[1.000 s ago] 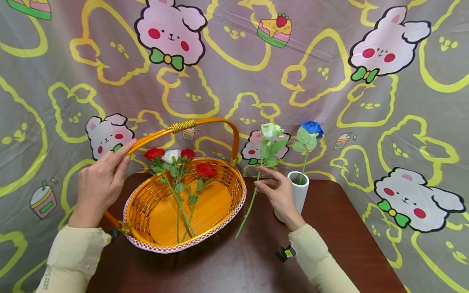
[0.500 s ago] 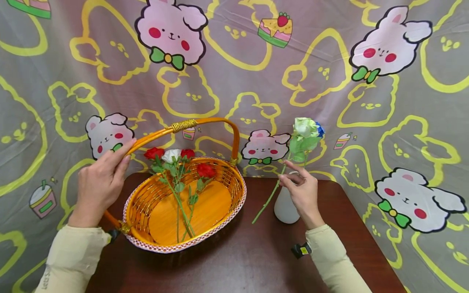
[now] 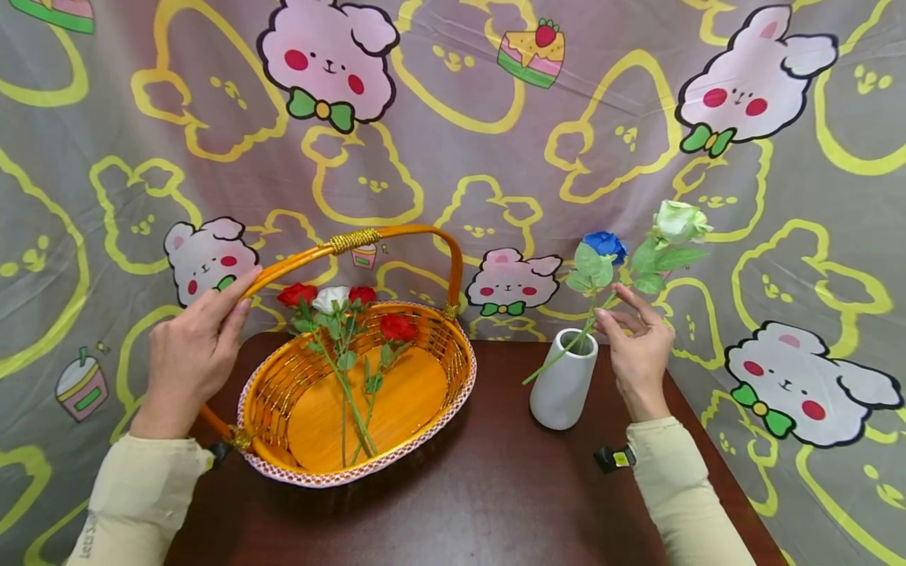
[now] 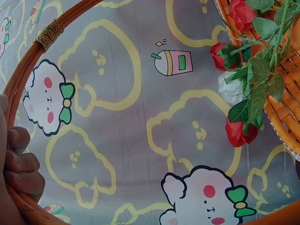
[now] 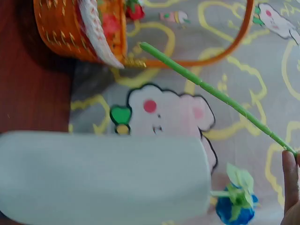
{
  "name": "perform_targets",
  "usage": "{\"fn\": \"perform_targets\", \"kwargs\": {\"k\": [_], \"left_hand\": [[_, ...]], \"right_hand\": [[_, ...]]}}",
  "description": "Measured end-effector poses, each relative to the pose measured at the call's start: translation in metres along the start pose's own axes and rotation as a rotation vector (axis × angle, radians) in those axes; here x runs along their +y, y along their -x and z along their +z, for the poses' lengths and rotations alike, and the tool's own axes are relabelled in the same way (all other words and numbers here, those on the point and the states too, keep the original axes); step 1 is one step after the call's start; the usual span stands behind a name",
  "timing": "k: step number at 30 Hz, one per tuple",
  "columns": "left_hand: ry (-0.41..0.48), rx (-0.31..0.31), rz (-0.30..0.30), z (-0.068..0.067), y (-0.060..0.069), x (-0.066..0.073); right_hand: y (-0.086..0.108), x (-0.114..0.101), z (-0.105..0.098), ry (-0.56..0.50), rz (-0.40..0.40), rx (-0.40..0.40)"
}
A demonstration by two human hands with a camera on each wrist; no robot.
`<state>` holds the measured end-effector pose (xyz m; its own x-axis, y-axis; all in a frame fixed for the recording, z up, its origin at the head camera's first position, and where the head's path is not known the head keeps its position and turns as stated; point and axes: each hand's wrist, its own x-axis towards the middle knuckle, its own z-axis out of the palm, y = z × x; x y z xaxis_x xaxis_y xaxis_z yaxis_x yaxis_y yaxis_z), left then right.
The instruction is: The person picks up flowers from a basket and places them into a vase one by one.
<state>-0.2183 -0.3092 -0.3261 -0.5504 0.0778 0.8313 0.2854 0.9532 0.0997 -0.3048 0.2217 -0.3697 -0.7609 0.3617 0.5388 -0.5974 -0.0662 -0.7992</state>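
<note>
My left hand [image 3: 191, 354] grips the basket's arched handle [image 3: 297, 262] on its left side; curled fingers [image 4: 23, 168] show round it in the left wrist view. My right hand [image 3: 640, 354] pinches the stem of a pale green-white rose [image 3: 679, 223] between thumb and fingertips. That rose leans to the upper right, its stem [image 5: 220, 97] slanting down left with the lower end in front of the white vase [image 3: 564, 389]. A blue rose [image 3: 605, 245] stands in the vase. Red roses [image 3: 398, 328] and a white rose [image 3: 330, 299] lie in the wicker basket [image 3: 276, 393].
The dark wooden table [image 3: 481, 487] carries the basket on the left and the vase on the right. Behind it hangs a patterned curtain [image 3: 439, 118] with rabbits and yellow outlines.
My right hand has moved right with the green-white rose, passing the blue rose and vase; the rose now tilts further right. My left hand keeps its grip on the handle.
</note>
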Motion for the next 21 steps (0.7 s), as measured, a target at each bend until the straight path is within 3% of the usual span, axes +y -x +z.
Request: {"fn": "perform_targets", "kwargs": {"k": [8, 21], "left_hand": [[0.005, 0.000, -0.007, 0.001, 0.000, -0.001], [0.012, 0.001, -0.008, 0.001, 0.000, 0.000]], "right_hand": [[-0.026, -0.008, -0.016, -0.023, -0.069, 0.129], [-0.050, -0.014, -0.033, -0.054, -0.127, 0.235]]}}
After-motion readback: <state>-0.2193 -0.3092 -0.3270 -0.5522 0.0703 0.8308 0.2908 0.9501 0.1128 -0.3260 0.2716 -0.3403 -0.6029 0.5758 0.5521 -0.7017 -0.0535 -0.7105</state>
